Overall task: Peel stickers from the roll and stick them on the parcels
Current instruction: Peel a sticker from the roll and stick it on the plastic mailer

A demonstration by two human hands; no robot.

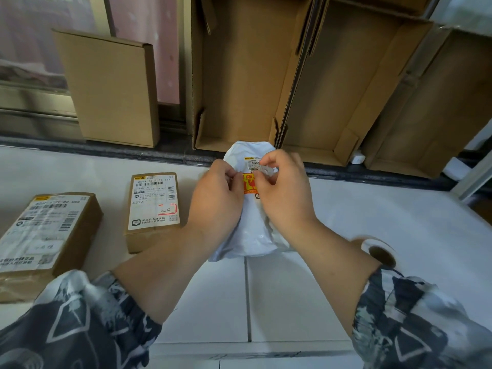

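Observation:
A white plastic mailer parcel (254,230) lies on the tiled floor in the middle, with a printed shipping label near its top. An orange and red sticker (249,185) lies over the parcel between my hands. My left hand (217,198) pinches its left edge. My right hand (285,187) pinches its right side, with a pale strip of backing or label sticking out past the fingers. Behind my right forearm the sticker roll (380,253) lies on the floor, its brown core showing. Two brown cardboard parcels with labels lie to the left, one small (153,209) and one larger (45,238).
Several open, flattened cardboard boxes (239,75) lean against the wall behind the mailer. A closed flat box (111,86) stands at the back left by a sliding door track. Dark threshold strip (159,153) runs across the floor. Patterned sleeves cover my arms at the bottom corners.

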